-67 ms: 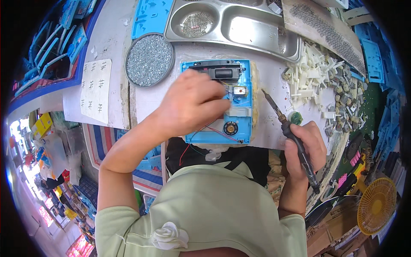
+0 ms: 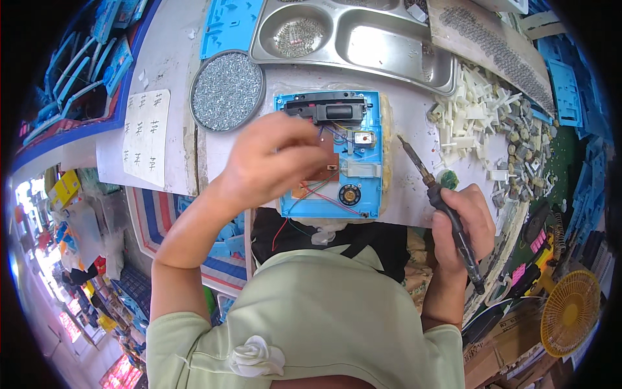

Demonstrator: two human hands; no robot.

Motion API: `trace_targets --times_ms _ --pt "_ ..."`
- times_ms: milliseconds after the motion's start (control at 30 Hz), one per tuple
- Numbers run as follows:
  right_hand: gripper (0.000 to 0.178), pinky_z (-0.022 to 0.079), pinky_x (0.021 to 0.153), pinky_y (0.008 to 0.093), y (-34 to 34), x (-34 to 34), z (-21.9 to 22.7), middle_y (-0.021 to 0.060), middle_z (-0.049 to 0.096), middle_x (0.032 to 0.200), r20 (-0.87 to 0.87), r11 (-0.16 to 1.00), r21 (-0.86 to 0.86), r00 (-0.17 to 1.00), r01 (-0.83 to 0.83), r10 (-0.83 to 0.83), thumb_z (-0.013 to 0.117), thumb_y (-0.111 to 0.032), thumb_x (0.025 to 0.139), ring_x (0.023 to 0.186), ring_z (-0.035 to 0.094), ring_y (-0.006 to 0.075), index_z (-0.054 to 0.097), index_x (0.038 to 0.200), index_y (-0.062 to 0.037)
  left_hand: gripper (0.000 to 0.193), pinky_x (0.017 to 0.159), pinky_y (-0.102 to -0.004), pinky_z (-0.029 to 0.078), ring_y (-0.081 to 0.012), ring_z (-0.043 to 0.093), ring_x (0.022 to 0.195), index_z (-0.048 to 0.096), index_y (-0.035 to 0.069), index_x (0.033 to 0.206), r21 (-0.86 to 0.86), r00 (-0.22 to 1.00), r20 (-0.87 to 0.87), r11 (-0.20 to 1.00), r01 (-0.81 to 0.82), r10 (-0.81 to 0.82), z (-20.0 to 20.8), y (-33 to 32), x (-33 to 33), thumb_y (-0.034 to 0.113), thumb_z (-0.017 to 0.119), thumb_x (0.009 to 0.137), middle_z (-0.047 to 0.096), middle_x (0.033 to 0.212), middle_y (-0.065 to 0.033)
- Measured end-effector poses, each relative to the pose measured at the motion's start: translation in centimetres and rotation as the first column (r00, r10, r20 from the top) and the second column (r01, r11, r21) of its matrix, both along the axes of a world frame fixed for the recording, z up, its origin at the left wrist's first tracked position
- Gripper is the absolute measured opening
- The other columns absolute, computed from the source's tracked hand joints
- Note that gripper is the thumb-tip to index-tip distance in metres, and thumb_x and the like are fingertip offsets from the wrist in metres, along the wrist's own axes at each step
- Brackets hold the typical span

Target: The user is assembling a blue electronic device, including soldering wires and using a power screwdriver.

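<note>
A blue plastic housing (image 2: 369,188) lies open in front of me. Inside are a brown circuit board (image 2: 329,170), a black slotted part (image 2: 338,113), a small metal-cased motor (image 2: 364,138), a round speaker (image 2: 350,194) and thin red and green wires. My left hand (image 2: 275,159) hovers over the housing's left side, fingers bent and smeared by motion; whether anything is between them does not show. To the right of the housing, my right hand (image 2: 465,220) grips a soldering iron (image 2: 447,206), its tip pointing up and left, apart from the housing.
A round dish of small screws (image 2: 227,91) stands at the upper left, beside a steel compartment tray (image 2: 356,63). White plastic parts (image 2: 463,123) and small greyish parts are heaped at the right. A green lump (image 2: 447,179) sits near the iron. A marked paper sheet (image 2: 146,139) lies left.
My left hand has moved left and slightly down, uncovering the brown circuit board and more wires. My right hand and the soldering iron have hardly moved.
</note>
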State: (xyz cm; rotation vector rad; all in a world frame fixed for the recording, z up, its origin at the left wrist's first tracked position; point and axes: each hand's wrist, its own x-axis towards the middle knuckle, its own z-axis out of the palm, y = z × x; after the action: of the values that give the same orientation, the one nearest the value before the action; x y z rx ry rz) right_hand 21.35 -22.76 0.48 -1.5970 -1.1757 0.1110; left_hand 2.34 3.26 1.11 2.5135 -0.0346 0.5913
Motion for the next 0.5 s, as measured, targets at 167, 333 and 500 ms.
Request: trace_targets --times_ms 167,333,500 --pt "0.029 0.04 0.055 0.0314 1.1 0.0 -0.2 0.0093 0.062 0.073 0.002 1.0 0.026 1.0 -0.012 0.012 0.08 -0.01 0.082 0.06 0.052 0.0209 0.071 0.106 0.0038 0.01 0.075 -0.0282 0.053 -0.016 0.065 0.089 0.067 0.0 0.095 -0.307 0.896 -0.043 0.848 -0.433 0.442 -1.7 0.5 -3.7 -0.008 0.066 0.089 0.069 0.1 -0.0114" --pt "0.031 0.04 0.056 0.0314 2.3 -0.1 0.6 0.0094 0.061 0.074 0.032 0.998 0.046 0.998 -0.052 0.051 0.08 -0.01 0.083 0.061 0.052 0.0208 0.07 0.108 0.0044 0.007 0.068 -0.0239 0.052 -0.0123 0.065 0.08 0.065 0.0 0.1 -0.222 0.866 -0.175 0.838 -0.498 0.468 -1.1 0.6 -5.0 -0.004 0.066 0.093 0.071 0.098 -0.0102" --pt "0.032 0.04 0.057 0.0306 2.9 -0.1 0.9 0.0103 0.063 0.077 0.04 0.995 0.088 0.998 -0.051 0.048 0.078 -0.011 0.086 0.062 0.052 0.0189 0.068 0.112 0.0059 0.012 0.072 -0.0251 0.052 -0.011 0.064 0.082 0.067 0.0 0.104 -0.68 0.826 -0.013 0.601 -0.42 0.564 0.6 0.2 -6.6 -0.005 0.064 0.093 0.07 0.096 -0.0067"
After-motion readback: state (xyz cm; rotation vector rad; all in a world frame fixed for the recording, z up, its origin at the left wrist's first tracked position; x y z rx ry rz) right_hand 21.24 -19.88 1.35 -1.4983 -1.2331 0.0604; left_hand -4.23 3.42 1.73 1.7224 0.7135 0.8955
